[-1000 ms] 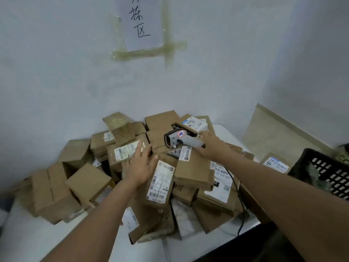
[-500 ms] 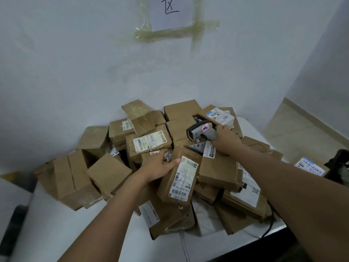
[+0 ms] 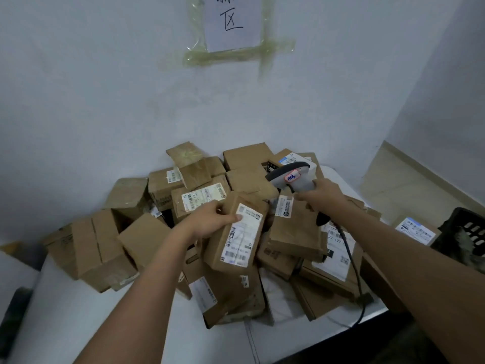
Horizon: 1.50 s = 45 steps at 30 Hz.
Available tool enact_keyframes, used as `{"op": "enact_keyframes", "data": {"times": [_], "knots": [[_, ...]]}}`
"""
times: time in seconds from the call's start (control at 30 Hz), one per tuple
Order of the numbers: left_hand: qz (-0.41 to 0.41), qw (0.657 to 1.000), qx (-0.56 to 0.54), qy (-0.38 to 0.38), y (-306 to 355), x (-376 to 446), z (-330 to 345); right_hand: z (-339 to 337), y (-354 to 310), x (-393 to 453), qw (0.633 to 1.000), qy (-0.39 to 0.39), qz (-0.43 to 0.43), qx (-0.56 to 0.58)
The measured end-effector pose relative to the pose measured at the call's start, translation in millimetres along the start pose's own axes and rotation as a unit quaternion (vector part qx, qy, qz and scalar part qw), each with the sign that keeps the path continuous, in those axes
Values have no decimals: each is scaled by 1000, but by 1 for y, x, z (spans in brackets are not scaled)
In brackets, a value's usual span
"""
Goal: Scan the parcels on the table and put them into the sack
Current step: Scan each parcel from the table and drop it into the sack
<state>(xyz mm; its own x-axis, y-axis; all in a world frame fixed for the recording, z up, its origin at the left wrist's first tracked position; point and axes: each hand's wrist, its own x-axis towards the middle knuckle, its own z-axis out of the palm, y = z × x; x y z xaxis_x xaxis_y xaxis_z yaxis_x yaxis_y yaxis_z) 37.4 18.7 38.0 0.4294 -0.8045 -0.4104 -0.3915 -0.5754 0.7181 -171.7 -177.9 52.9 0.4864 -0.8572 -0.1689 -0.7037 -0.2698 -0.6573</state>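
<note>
A heap of brown cardboard parcels [image 3: 136, 240] with white shipping labels covers the white table [image 3: 78, 319]. My left hand [image 3: 207, 222] grips the top end of one long brown parcel [image 3: 236, 232], thumb on its white label, in the middle of the heap. My right hand [image 3: 322, 195] holds a grey-and-white handheld scanner [image 3: 291, 177] by its handle above the parcels to the right, head pointing left. A black cable [image 3: 351, 264] runs from the scanner over the parcels and off the table's front edge. No sack is in view.
A white wall stands right behind the heap, with a taped paper sign [image 3: 231, 24]. A black slotted crate [image 3: 467, 232] sits at the right edge, a labelled parcel [image 3: 417, 229] beside it. Tan floor [image 3: 409, 185] shows at the back right.
My left hand went from resting flat on the long parcel to gripping its top end, and the parcel has tilted up. The scanner stayed above the right side of the heap.
</note>
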Motion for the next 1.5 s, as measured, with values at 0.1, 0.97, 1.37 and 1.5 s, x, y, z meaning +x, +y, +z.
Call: {"op": "enact_keyframes", "data": {"times": [0.1, 0.97, 1.37, 1.5], "knots": [[-1, 995, -98, 25, 4, -18, -9, -11, 4, -15, 988, 4, 48, 146], [16, 977, -87, -195, 103, -35, 87, -49, 91, -123, 919, -63, 62, 385], [44, 909, -382, -163, 86, -25, 121, -59, 110, -121, 875, 168, 142, 431], [51, 904, -402, -133, 88, -15, 125, -71, 101, -126, 883, 187, 139, 406]]}}
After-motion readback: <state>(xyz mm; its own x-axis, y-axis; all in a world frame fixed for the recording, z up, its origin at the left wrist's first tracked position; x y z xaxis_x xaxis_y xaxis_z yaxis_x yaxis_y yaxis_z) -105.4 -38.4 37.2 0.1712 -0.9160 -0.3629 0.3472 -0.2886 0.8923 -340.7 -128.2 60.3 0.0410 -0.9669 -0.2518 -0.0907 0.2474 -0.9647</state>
